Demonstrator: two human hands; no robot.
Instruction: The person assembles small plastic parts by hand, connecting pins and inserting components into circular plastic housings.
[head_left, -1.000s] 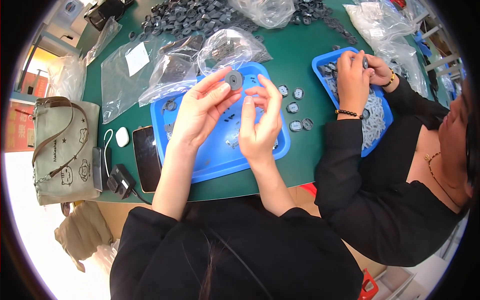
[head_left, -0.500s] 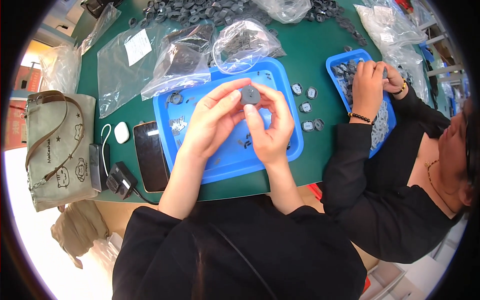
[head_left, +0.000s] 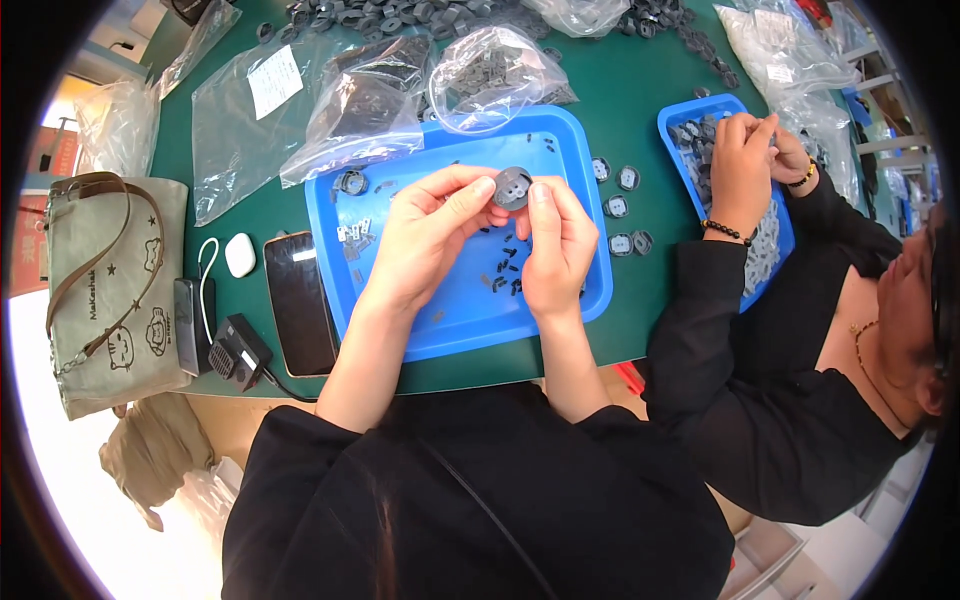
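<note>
head view, looking down: both hands meet over the blue tray (head_left: 400,330), and a small round grey part (head_left: 512,187) sits between their fingertips. the left hand (head_left: 425,240) grips the part's left rim with thumb and forefinger; the right hand (head_left: 558,245) presses its forefinger against the right rim, thumb tucked below. so both hands are closed on the same disc, neither one free. the part hangs just beyond the fingertips, away from the body, its flat face turned up toward the camera, with small holes showing in it. being round, it has no long axis to speak of; the line that counts runs left to right, hand to hand, through the disc. the hands are about equally near, the left holding more of it.

below the right hand's knuckles lie small dark loose pieces (head_left: 505,270) on the tray floor. off to the right, a co-worker's hand (head_left: 740,165) works over a second blue tray (head_left: 672,118), well apart.
</note>
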